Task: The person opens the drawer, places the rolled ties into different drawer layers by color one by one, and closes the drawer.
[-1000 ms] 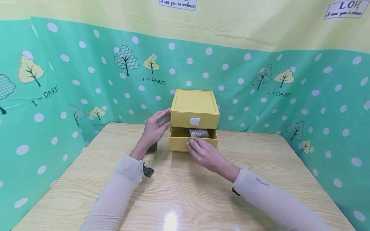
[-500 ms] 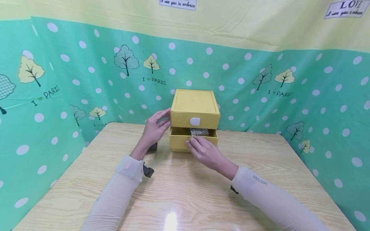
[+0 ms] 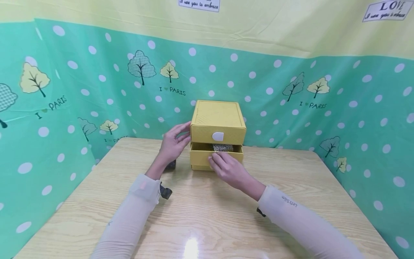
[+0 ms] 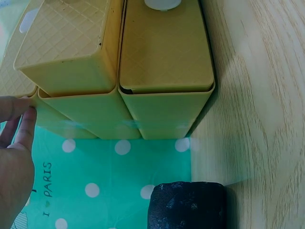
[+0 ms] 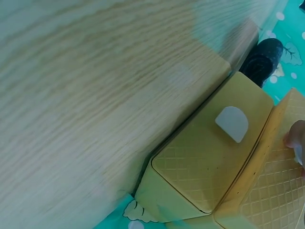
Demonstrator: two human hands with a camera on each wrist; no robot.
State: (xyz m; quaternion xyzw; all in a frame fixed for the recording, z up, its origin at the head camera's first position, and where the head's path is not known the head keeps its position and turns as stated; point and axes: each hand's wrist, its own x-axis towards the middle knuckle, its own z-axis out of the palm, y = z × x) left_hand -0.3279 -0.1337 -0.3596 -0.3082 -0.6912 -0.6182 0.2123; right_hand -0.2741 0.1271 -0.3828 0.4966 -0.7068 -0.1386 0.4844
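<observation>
A yellow drawer cabinet [image 3: 218,112] stands at the back of the table. Its middle drawer [image 3: 199,157] sticks partly out, and a glittery speckled item [image 3: 224,147] shows inside it. My right hand [image 3: 229,169] is at this drawer's front, with curled fingers pinching its white tab [image 5: 299,153], mostly hidden in the right wrist view. Fingers straight, my left hand [image 3: 174,143] rests against the cabinet's left side near the top drawer [image 3: 202,135]. Below the pulled drawer, the bottom drawer [image 4: 164,52] is closed in the left wrist view, as is the top one.
A dark speckled object [image 4: 187,206] lies on the table left of the cabinet, partly behind my left wrist in the head view. A polka-dot cloth [image 3: 275,108] hangs behind and around the wooden table [image 3: 194,212].
The middle drawer has slid a little further into the cabinet, my right hand moving with it. Less of the speckled item shows now. The left hand has stayed in place.
</observation>
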